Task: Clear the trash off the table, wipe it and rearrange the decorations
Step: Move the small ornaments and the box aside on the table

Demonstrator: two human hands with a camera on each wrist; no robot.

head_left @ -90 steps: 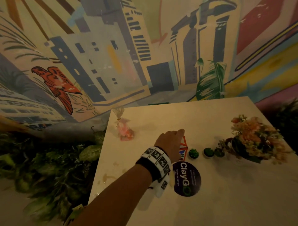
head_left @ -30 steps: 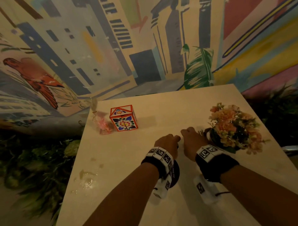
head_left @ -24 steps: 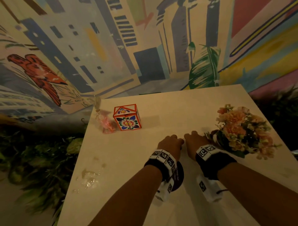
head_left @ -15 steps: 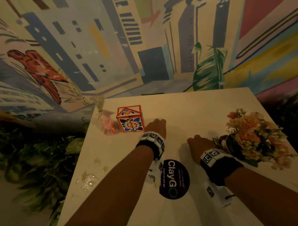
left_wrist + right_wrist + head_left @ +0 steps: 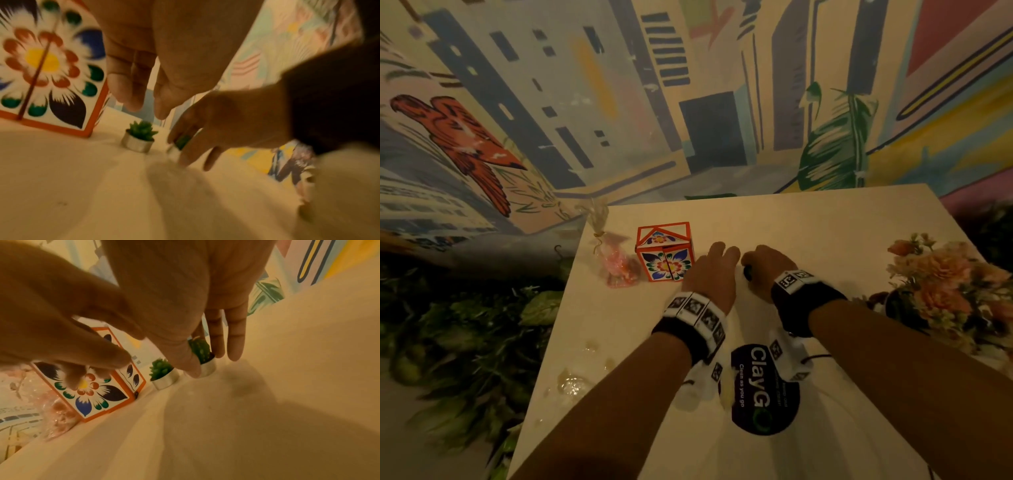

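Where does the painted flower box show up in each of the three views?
Head: painted flower box stands upper centre on the table, just left of the left hand.
Left wrist: it fills the upper left corner.
Right wrist: lower left.
Shared landmark: the free-standing succulent tealight beside the box, hidden in the head view.

**Both hands by the box**

Your left hand (image 5: 714,274) hovers, fingers relaxed, just right of the box (image 5: 665,253) near the table's (image 5: 825,219) far left corner. Your right hand (image 5: 765,265) pinches a green candle (image 5: 748,272). The bouquet (image 5: 945,281) stands at the right edge.
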